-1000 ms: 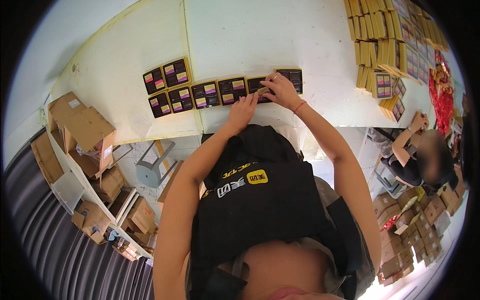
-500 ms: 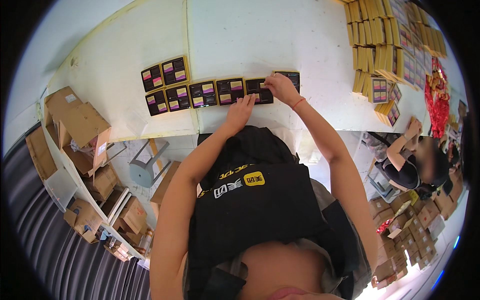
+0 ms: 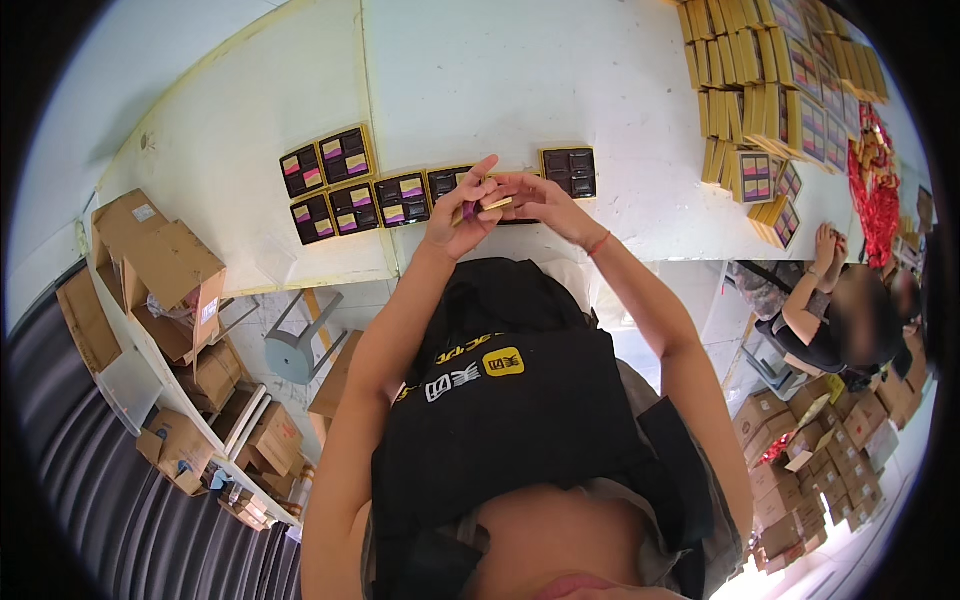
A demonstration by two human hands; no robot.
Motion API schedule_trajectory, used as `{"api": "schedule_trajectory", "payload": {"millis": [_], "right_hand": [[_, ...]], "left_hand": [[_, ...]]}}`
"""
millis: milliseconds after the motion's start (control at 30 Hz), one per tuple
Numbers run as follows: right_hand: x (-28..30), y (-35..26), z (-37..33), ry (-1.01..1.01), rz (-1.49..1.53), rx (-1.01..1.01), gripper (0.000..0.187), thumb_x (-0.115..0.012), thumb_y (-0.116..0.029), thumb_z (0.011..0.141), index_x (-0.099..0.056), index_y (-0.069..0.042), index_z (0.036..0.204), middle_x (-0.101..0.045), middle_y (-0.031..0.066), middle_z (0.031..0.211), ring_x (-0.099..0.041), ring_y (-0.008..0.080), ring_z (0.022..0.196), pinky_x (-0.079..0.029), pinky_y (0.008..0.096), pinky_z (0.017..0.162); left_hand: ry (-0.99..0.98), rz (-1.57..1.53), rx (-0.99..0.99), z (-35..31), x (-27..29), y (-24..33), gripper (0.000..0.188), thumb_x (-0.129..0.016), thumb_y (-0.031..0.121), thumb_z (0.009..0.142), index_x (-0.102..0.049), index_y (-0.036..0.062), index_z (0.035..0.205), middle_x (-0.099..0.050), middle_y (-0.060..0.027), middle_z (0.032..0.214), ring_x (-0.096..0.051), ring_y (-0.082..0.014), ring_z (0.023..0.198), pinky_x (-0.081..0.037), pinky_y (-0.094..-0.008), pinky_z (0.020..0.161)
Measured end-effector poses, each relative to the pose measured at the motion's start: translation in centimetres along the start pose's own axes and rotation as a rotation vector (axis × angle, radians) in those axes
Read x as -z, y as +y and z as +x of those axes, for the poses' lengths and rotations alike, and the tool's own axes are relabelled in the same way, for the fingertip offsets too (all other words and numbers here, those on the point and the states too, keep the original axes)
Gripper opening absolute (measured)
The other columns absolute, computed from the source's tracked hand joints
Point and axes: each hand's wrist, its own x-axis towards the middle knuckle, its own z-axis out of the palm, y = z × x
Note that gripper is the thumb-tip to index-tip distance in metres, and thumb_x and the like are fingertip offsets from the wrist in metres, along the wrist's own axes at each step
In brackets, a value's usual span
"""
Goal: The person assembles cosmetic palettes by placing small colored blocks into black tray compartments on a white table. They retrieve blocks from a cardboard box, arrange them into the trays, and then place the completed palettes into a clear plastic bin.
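My left hand (image 3: 456, 224) is raised over the row of boxes, palm turned up, its fingers curled around small purple and cream packets (image 3: 497, 204). Fingertips of my right hand (image 3: 552, 210) meet it at those packets; how many there are is hard to see. Beneath both hands lies a black-lined box mostly hidden by them. To its left a gold-edged box (image 3: 403, 201) carries two packets, with several similar boxes beside and behind it. Just right of my hands, another black-lined box (image 3: 568, 173) shows bare compartments.
Gold boxes (image 3: 745, 110) stand in tall stacks on the white table (image 3: 520, 70) at the far right, beside red shiny wrapping (image 3: 873, 190). A co-worker (image 3: 830, 310) sits there. Cardboard cartons (image 3: 160, 250) and a grey stool (image 3: 290, 355) are at the left, below the table edge.
Both hands have left the compartments of the box and come together above it, now around small packets. My left hand has turned palm up; my right moved left and nearer.
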Motion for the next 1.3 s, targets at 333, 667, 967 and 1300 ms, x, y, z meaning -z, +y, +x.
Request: {"api": "schedule_trajectory", "payload": {"millis": [333, 667, 967, 1300], "right_hand": [[5.2, 3.1, -3.6, 0.289, 0.263, 0.069, 0.007, -0.063, -0.010, 0.092, -0.060, -0.004, 0.094, -0.062, 0.0020, 0.088, -0.062, 0.0095, 0.081, -0.055, 0.0242, 0.075], [12.0, 2.8, -4.9, 0.555, -0.213, 0.213, 0.015, -0.062, -0.009, 0.090, -0.065, -0.003, 0.102, -0.067, 0.0017, 0.090, -0.058, 0.0072, 0.080, -0.046, 0.0234, 0.066], [16.5, 5.2, -2.8, 0.647, -0.530, 0.265, 0.018, -0.063, -0.010, 0.087, -0.064, 0.000, 0.102, -0.069, 0.0068, 0.091, -0.064, 0.0137, 0.085, -0.052, 0.0271, 0.077], [16.5, 4.4, -1.1, 0.661, -0.616, 0.265, 0.015, -0.065, -0.013, 0.087, -0.066, -0.002, 0.097, -0.069, 0.0074, 0.089, -0.065, 0.0146, 0.083, -0.053, 0.0275, 0.071]], "left_hand": [[0.424, 0.113, 0.030, 2.8, -2.1, -1.0, 0.039, -0.053, 0.000, 0.089, -0.050, 0.0018, 0.128, -0.060, -0.0105, 0.108, -0.058, -0.0232, 0.107, -0.053, -0.0313, 0.087], [0.364, 0.629, 0.104, 5.5, 1.5, -4.0, 0.054, -0.058, -0.014, 0.080, -0.044, -0.0028, 0.131, -0.054, -0.0140, 0.122, -0.053, -0.0282, 0.119, -0.046, -0.0334, 0.102], [0.646, 0.834, 0.317, 5.5, 1.9, -6.2, 0.026, -0.067, 0.002, 0.084, -0.057, 0.0014, 0.108, -0.066, -0.0051, 0.101, -0.067, -0.0140, 0.080, -0.052, -0.0227, 0.061], [0.034, 2.227, -0.718, 6.6, 1.3, -6.9, 0.011, -0.065, 0.006, 0.078, -0.067, 0.0130, 0.085, -0.061, -0.0014, 0.073, -0.061, -0.0202, 0.061, -0.048, -0.0300, 0.052]]}}
